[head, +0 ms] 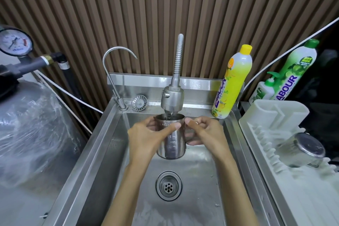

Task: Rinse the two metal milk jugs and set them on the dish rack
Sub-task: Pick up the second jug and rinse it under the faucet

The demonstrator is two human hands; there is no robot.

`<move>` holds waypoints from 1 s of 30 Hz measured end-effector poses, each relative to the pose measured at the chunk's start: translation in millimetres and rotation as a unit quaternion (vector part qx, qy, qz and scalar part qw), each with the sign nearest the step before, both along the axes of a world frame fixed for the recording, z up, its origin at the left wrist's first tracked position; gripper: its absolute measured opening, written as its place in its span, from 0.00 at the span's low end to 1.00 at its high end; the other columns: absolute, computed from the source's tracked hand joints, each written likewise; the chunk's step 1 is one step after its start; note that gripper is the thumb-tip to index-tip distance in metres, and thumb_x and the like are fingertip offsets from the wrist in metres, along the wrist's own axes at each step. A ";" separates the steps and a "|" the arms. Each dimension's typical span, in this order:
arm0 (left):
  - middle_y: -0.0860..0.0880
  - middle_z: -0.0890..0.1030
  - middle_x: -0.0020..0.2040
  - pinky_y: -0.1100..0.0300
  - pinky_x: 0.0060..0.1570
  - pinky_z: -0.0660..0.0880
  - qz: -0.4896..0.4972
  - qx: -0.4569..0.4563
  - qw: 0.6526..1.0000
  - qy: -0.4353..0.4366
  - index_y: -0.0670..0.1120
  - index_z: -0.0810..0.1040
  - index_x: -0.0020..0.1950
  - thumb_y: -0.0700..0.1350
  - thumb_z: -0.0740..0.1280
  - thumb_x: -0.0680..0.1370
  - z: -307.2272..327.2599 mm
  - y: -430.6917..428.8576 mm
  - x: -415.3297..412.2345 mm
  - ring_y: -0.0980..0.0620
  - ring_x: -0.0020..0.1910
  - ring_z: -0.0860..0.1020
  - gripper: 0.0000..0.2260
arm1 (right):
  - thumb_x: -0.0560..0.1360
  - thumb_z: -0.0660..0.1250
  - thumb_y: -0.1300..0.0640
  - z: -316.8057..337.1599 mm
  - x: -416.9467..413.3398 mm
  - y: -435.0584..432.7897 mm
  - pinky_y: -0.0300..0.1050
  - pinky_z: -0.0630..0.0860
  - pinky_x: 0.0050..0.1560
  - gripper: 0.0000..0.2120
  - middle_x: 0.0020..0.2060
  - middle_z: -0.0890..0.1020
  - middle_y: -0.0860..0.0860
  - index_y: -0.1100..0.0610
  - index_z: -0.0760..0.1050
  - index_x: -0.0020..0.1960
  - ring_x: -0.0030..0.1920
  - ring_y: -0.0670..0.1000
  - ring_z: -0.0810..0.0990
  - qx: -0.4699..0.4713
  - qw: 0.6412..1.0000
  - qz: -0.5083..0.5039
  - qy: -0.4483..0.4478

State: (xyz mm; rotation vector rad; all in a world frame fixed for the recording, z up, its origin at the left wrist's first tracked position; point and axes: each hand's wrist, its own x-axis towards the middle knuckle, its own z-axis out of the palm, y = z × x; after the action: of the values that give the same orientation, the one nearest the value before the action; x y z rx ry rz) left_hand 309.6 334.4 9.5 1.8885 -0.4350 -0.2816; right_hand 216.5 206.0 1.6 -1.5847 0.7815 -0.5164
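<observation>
A metal milk jug [172,145] is held upright over the steel sink [110,145], right under the flexible tap's spray head [172,100]. Water runs into its mouth. My left hand [146,137] wraps the jug's left side, thumb across the front. My right hand [203,132] grips the handle on the jug's right side. A second metal jug [304,149] lies upside down and tilted on the white dish rack [271,115] to the right of the sink.
A thin gooseneck tap [113,71] and a loose strainer [139,102] sit at the sink's back left. A yellow soap bottle [233,82] stands at the back right, green bottles [293,71] behind the rack. The drain [168,185] lies below my hands. A wrapped tank [31,124] stands left.
</observation>
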 end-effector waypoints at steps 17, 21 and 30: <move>0.50 0.81 0.55 0.72 0.51 0.74 -0.051 -0.238 0.966 0.086 0.44 0.75 0.60 0.25 0.75 0.60 -11.0 -34.9 2.3 0.62 0.51 0.80 0.31 | 0.74 0.67 0.65 3.1 7.1 -10.7 0.35 0.75 0.53 0.12 0.51 0.83 0.48 0.57 0.68 0.36 0.46 0.37 0.81 -0.064 0.991 -0.019 -0.117; 0.61 0.78 0.51 0.75 0.55 0.71 -0.036 -0.233 0.970 0.052 0.55 0.73 0.56 0.24 0.74 0.59 -9.3 -27.2 9.1 0.73 0.49 0.76 0.35 | 0.75 0.66 0.65 -13.6 23.0 -3.3 0.48 0.76 0.57 0.11 0.51 0.82 0.46 0.57 0.67 0.37 0.51 0.47 0.81 0.031 0.986 0.009 -0.163; 0.62 0.78 0.45 0.77 0.45 0.70 -0.001 -0.112 0.993 0.024 0.55 0.78 0.53 0.42 0.81 0.59 -1.9 -6.6 17.4 0.65 0.43 0.77 0.25 | 0.73 0.69 0.59 -5.8 16.9 9.6 0.46 0.82 0.33 0.08 0.34 0.80 0.53 0.61 0.73 0.39 0.33 0.48 0.84 0.037 0.997 -0.001 -0.071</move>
State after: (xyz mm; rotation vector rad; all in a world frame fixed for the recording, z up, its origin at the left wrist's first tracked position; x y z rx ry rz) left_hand 327.0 327.7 7.6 1.6597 -0.4179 -0.2682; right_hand 233.4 215.7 -4.2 -1.4619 0.6869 -0.5895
